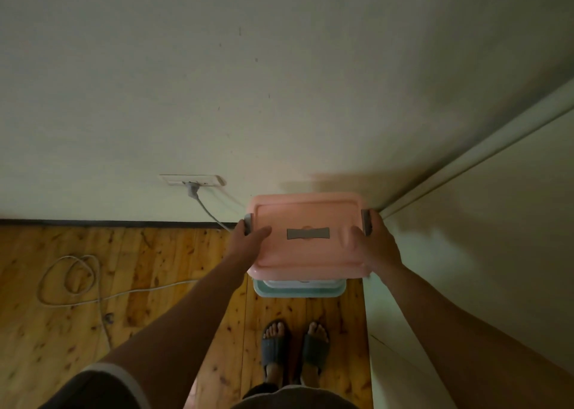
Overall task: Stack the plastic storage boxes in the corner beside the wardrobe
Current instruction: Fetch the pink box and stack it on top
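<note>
our fingers (263, 232), left hand (248, 240) and right hand (377, 244), clamped on opposite sides of the pink box (307, 253), thumbs on lid, we judge for level lowering | it sits over the green box (299, 291), squared up | corner beside wardrobe (466, 253)

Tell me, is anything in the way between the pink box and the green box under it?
Nothing I can see. The pink box is right over the green box, though it hides most of it.
</note>
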### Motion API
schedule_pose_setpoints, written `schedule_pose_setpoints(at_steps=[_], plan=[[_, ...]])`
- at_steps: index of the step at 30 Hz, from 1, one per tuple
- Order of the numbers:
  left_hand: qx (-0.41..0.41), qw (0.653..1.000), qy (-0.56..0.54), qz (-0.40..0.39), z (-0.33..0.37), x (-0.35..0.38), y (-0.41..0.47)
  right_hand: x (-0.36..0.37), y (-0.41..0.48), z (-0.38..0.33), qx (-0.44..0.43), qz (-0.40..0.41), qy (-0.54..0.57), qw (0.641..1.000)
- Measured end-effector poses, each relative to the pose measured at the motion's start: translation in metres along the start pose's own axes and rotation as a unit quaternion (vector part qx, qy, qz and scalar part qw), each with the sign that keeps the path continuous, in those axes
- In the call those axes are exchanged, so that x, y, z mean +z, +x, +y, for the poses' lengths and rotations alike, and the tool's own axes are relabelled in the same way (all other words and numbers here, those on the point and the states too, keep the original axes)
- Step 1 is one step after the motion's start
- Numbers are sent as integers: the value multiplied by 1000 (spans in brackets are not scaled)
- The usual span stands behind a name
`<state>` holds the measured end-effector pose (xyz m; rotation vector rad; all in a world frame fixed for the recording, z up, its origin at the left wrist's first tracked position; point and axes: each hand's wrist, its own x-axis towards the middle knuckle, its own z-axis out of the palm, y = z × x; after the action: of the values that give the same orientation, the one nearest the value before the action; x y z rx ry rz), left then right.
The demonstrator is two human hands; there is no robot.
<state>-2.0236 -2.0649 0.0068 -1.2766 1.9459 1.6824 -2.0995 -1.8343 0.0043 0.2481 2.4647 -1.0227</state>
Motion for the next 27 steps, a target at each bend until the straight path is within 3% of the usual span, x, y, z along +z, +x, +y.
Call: schedule_pose_setpoints(at_steps=[27], plan=[[3,1000,5,24,-18,19,22,20,25,26,21,-23,-7,999]])
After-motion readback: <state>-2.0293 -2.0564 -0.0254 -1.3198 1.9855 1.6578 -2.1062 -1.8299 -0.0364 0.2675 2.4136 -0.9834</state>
